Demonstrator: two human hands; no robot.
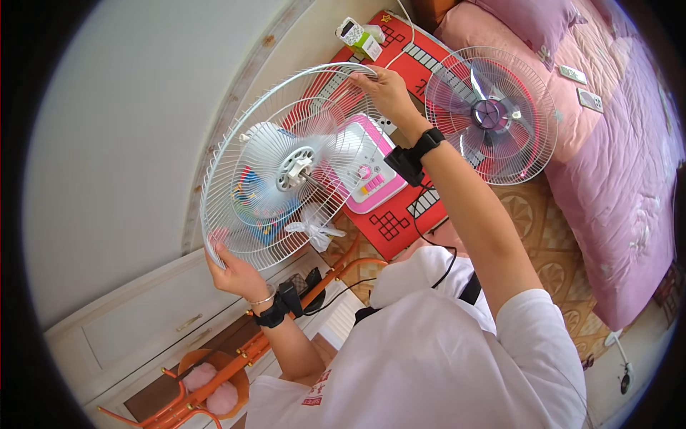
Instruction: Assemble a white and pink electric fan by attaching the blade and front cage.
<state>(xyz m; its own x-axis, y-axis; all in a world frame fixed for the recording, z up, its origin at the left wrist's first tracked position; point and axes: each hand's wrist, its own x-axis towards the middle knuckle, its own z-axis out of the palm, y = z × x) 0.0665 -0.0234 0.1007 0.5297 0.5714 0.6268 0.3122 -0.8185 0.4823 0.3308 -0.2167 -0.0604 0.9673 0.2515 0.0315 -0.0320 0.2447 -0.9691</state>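
Observation:
My left hand grips the lower left rim of a white wire fan guard. The guard's upper rim is in my right hand. The guard is tilted, and the motor shaft shows at its middle with a white plastic hub around it. Behind the wires is the white motor housing. Right below the guard lies the pink and white fan base with its knob and buttons. A second caged part with translucent blades rests to the right, at the bed's edge.
A red patterned cover lies under the base, with a green and white box at its far end. Two phones lie on the pink bed quilt. An orange metal coat stand and white drawers are at the left.

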